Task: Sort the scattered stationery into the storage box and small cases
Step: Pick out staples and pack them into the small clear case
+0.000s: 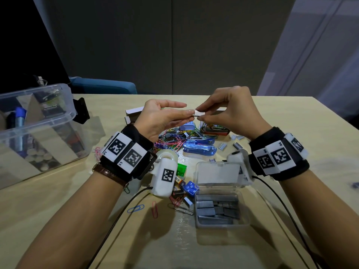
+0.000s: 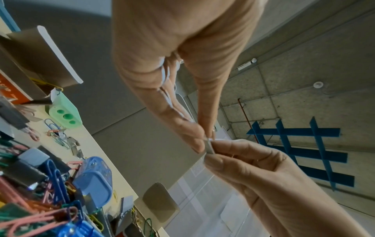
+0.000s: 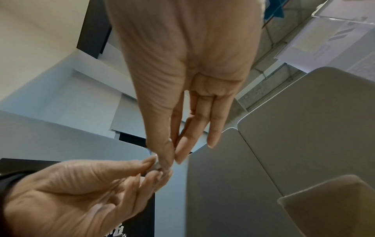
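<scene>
Nearest the counter's point(image 1: 291, 117) front edge, a clear case point(image 1: 220, 206) lies open, its tray full of grey staple strips point(image 1: 215, 209) and its lid standing up behind. Left of it lie loose paper clips point(image 1: 136, 208), a small blue piece and a green piece, with a tape roll point(image 1: 167, 154) just beyond. Farther in, a blue stapler point(image 1: 200, 148) lies beside a heap of coloured clips point(image 1: 171, 137), and more staple bits point(image 1: 238, 137) are scattered toward the right edge. An orange clip box point(image 1: 214, 130) sits behind the heap. Above all this, both hands are raised off the counter: the left hand point(image 1: 163, 118) and right hand point(image 1: 229, 113) meet at the fingertips, each grip pinching an end of one short staple strip point(image 1: 197, 113) held level between them. The left-wrist view shows thumb and forefinger of each hand closed on the strip point(image 2: 209, 148). At the far left corner stands the clear storage box point(image 1: 35, 131), open, with dividers, a blue marker and other items inside.
</scene>
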